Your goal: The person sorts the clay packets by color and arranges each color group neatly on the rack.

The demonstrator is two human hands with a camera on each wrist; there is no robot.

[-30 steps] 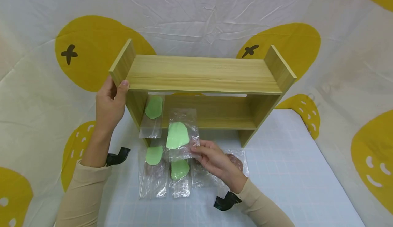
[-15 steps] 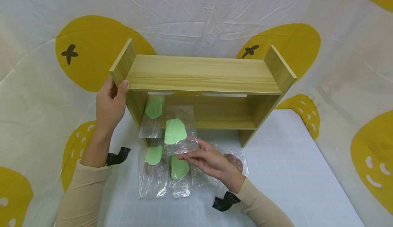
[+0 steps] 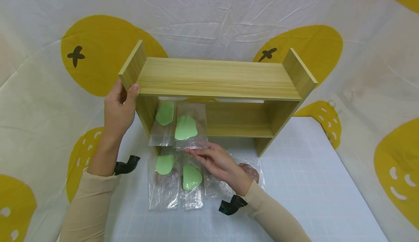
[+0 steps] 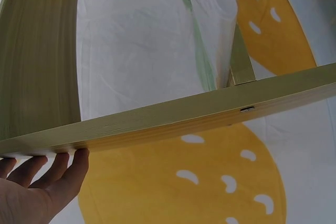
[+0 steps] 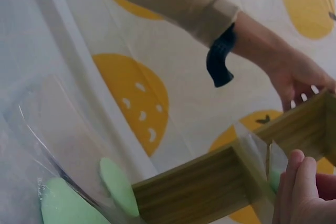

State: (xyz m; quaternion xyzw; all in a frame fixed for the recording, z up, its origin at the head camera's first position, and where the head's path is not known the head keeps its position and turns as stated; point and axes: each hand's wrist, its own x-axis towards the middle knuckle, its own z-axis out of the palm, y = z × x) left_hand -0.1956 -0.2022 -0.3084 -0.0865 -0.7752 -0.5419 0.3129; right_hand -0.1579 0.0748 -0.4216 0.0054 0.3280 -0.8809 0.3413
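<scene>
My left hand grips the left side panel of a light wooden shelf unit, thumb at its front edge; its fingers also show under the panel in the left wrist view. My right hand pinches the lower edge of a clear plastic bag with a pale green rounded patch. This bag leans into the middle compartment, its bottom sticking out past the shelf front. Directly left of it, a similar green-patched bag stands in the same compartment. In the right wrist view the fingers are straight beside the bag.
Below the unit, two more green-patched bags lie on the pale checked table cloth. A clear bag with a brown round item lies to the right, partly behind my right hand. A white cloth with yellow shapes hangs behind.
My right hand has moved the bag up, left and inward, into the middle compartment beside the first bag. My left hand keeps its grip on the side panel.
</scene>
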